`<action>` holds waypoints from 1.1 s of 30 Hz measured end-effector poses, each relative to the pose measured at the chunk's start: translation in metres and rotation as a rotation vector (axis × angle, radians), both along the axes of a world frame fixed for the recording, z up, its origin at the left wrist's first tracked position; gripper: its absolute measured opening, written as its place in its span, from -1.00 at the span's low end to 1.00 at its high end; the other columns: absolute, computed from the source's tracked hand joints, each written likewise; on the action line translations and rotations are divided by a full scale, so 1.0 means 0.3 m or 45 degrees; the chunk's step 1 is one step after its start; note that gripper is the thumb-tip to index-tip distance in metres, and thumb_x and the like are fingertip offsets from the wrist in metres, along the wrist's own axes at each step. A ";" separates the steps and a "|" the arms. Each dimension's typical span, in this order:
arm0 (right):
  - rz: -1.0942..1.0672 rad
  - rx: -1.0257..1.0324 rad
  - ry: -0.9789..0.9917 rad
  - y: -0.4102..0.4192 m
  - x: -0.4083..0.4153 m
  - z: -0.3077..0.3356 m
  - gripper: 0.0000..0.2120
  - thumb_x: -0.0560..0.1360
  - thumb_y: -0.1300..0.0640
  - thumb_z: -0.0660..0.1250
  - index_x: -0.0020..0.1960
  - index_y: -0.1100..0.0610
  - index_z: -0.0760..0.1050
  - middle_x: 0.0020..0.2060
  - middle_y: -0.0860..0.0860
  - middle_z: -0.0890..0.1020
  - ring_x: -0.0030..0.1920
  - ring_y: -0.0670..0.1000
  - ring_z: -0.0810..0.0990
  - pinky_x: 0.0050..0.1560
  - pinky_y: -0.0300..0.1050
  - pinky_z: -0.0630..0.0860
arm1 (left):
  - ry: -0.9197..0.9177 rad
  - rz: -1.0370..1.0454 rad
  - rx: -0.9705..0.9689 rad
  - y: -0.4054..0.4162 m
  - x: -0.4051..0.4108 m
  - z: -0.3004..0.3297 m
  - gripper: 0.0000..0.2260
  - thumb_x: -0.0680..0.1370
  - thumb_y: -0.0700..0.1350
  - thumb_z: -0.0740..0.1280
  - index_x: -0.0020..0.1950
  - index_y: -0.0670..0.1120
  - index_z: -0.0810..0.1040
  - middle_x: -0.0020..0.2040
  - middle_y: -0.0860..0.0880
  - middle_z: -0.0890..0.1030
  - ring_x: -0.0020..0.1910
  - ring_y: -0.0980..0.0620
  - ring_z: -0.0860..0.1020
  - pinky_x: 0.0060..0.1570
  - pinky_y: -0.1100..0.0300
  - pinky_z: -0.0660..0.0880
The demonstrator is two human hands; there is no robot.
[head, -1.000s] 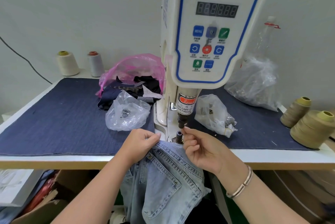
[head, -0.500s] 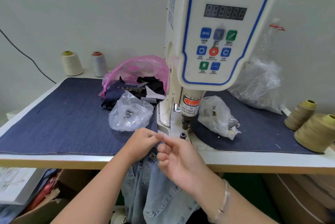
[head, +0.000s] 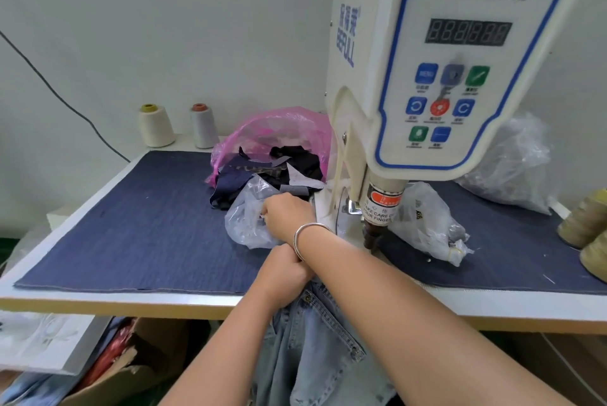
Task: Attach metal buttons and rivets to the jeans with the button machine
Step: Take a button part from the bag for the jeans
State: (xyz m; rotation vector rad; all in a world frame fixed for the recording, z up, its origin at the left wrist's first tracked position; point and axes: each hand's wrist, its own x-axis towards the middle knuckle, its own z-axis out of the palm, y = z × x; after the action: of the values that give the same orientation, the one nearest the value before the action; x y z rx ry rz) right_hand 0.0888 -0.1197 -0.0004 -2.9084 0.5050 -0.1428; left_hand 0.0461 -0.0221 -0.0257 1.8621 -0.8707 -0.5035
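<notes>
Just jeans (head: 315,350) under crossed hands

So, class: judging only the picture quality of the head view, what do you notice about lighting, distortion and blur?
Head view: soft, even light with faint shadows; wide-angle lens bows the table edge and tilts the button machine; its display and small labels look smeared; the right hand is slightly soft against the clear bag.

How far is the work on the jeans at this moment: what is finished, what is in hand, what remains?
Done: one small metal fastener shows on the jeans near the pocket. In hand: the right hand reaches across into the clear plastic bag, probably for a part; the left hand holds the jeans at the table edge. Left: the fabric is not visibly under the button machine punch, so pressing remains.
</notes>
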 end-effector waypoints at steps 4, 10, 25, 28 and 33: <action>0.046 -0.090 0.002 -0.003 0.024 -0.014 -0.75 0.49 0.23 0.25 0.12 0.11 0.57 0.03 0.10 0.63 0.02 0.16 0.62 -0.17 -0.12 0.38 | -0.061 0.012 -0.004 -0.010 0.009 -0.016 -0.73 0.33 -0.11 0.16 -0.31 -0.35 0.39 -0.38 -0.16 0.43 -0.32 0.01 0.27 -0.31 0.06 0.25; 0.056 -0.179 0.019 0.003 0.043 -0.010 -0.76 0.47 0.26 0.27 0.13 0.17 0.53 0.01 0.11 0.63 0.02 0.17 0.63 -0.19 -0.11 0.39 | -0.144 0.013 0.055 -0.011 0.019 -0.024 -0.64 0.33 -0.09 0.10 -0.20 -0.37 0.52 -0.32 -0.18 0.47 -0.28 -0.02 0.35 -0.27 0.03 0.30; 0.128 -0.258 0.070 0.007 0.037 0.000 -0.77 0.43 0.29 0.29 0.05 0.12 0.57 0.03 0.08 0.62 0.02 0.14 0.62 -0.22 -0.11 0.42 | -0.237 -0.027 0.191 -0.011 0.014 -0.020 -0.82 0.52 -0.34 0.20 -0.27 -0.28 0.50 -0.30 -0.24 0.52 -0.29 -0.04 0.36 -0.26 -0.07 0.36; 0.129 -0.244 0.073 0.003 0.030 0.005 -0.72 0.37 0.35 0.31 0.04 0.15 0.59 0.13 0.07 0.59 0.06 0.13 0.61 -0.21 -0.12 0.41 | -0.127 0.002 0.134 -0.007 0.012 -0.019 -0.75 0.45 -0.25 0.22 -0.44 -0.10 0.32 -0.44 -0.08 0.40 -0.38 0.04 0.24 -0.34 0.10 0.21; 0.125 -0.311 0.067 -0.004 0.018 0.004 -0.79 0.38 0.33 0.36 -0.01 0.16 0.59 0.00 0.10 0.63 0.03 0.13 0.62 -0.23 -0.12 0.40 | -0.090 -0.025 0.107 -0.007 0.012 -0.019 -0.83 0.30 -0.10 0.16 -0.47 -0.08 0.25 -0.51 0.01 0.31 -0.43 0.08 0.17 -0.37 0.13 0.15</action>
State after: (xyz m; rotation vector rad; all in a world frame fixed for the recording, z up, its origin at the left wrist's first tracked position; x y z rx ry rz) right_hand 0.0943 -0.1209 0.0007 -3.1755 0.3748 -0.1217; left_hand 0.0497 -0.0241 -0.0314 1.9594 -0.9277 -0.4958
